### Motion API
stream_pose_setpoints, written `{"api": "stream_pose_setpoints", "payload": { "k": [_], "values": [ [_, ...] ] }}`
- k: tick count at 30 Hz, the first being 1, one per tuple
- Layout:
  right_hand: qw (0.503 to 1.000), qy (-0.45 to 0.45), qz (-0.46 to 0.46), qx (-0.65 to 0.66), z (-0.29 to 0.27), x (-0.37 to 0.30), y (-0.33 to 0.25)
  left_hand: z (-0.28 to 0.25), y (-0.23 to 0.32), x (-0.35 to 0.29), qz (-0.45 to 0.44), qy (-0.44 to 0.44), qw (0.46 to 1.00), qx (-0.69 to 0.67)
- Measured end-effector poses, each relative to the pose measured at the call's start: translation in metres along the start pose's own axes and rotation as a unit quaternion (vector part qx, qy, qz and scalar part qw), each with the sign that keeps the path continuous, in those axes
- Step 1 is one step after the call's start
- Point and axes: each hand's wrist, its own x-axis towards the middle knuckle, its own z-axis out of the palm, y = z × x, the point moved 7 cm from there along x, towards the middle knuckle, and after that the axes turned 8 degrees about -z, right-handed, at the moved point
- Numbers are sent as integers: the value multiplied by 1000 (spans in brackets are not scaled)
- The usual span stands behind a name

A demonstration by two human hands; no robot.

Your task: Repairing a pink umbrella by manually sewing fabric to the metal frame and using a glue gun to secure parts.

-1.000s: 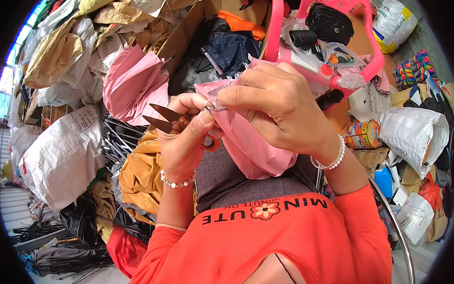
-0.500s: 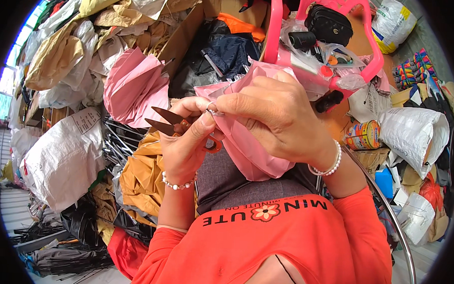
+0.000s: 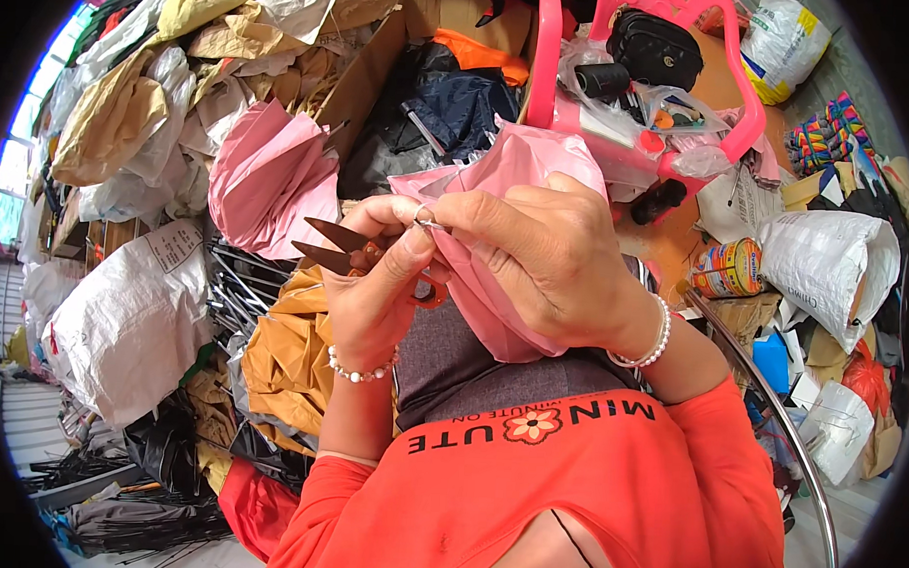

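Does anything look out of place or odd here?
The orange-handled metal scissors look odd: they sit in the left hand, blades spread, while it also works at thin pink fabric. At left, thin dark rods lie in an untidy heap.

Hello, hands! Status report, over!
Left hand holding open scissors. Right hand pinching over pink fabric; pinched bit too small to tell. Blades pointing away from fabric.

A cluttered workshop, apparently for umbrellas
Bundled dark rods, heaped bags, a cardboard box of crumpled dark cloth, scissors and 2 pieces of pleated pink fabric show it.
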Motion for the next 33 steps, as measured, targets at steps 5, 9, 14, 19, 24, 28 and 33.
{"api": "stream_pose_setpoints", "payload": {
  "k": [5,9,14,19,24,28,33],
  "values": [
    [1000,-8,2,3,-4,1,0,2,1,-1,-4,-3,1000,-4],
    [1000,-7,17,23,-6,1,1,5,1,-1,2,3,1000,-2],
    [999,-26,-13,-13,-20,10,-4,4,0,1,-2,-18,1000,16],
    [997,-53,-33,-40,-23,13,-4,5,-2,3,-8,-33,999,14],
    [1000,-24,-9,-8,-15,4,1,11,1,3,10,-45,999,-1],
    [997,7,16,78,-3,-4,14,10,1,4,11,-67,998,-3],
    [997,4,-19,76,-7,-2,13,3,-5,3,-5,-57,998,-17]
  ]
}}
